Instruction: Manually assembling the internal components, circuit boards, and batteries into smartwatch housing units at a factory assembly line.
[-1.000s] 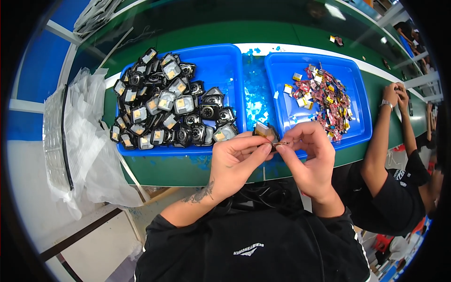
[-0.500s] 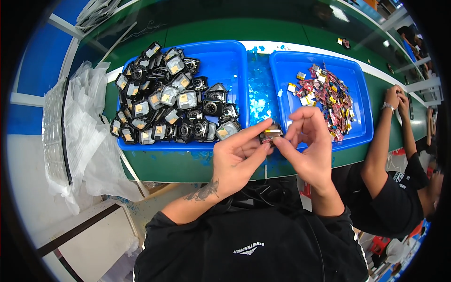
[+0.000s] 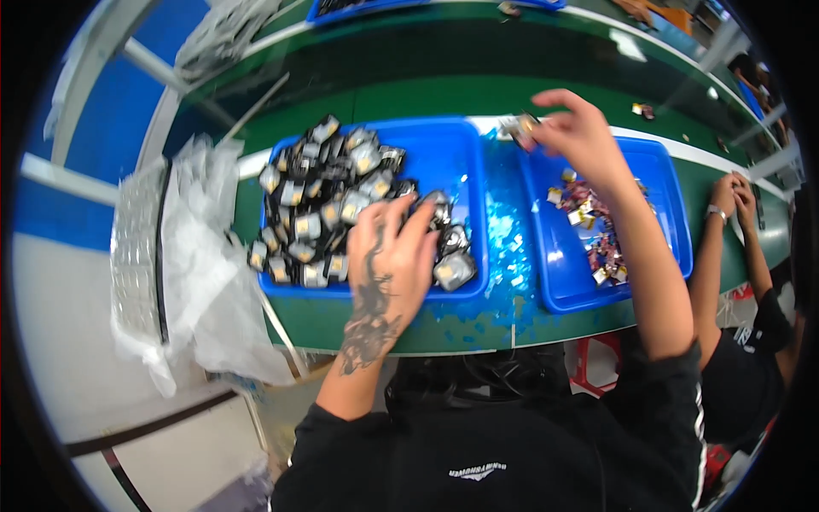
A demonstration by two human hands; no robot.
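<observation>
My left hand [image 3: 388, 256] is over the blue tray [image 3: 474, 205] on the left, its fingers spread and bent down onto a pile of small black watch cases [image 3: 307, 226] with grey backs and yellowish patches. Its fingertips touch the pile, and no held piece shows. Beyond the gap between the trays, my right hand [image 3: 573, 132] is raised near the far edge, with a single watch case [image 3: 522, 130] pinched at the thumb and a finger. That case is blurred by motion.
A second blue tray [image 3: 554, 286] on the right holds small battery and circuit pieces [image 3: 601, 247]. Blue scraps [image 3: 509, 247] litter the green bench between the trays. Clear plastic wrap [image 3: 209, 247] hangs at the left. A co-worker's hands [image 3: 734, 196] rest at the right.
My hands were together over the gap, holding a small watch part. Now the left has moved to the pile, and the right has gone far forward with a case. The view has shifted.
</observation>
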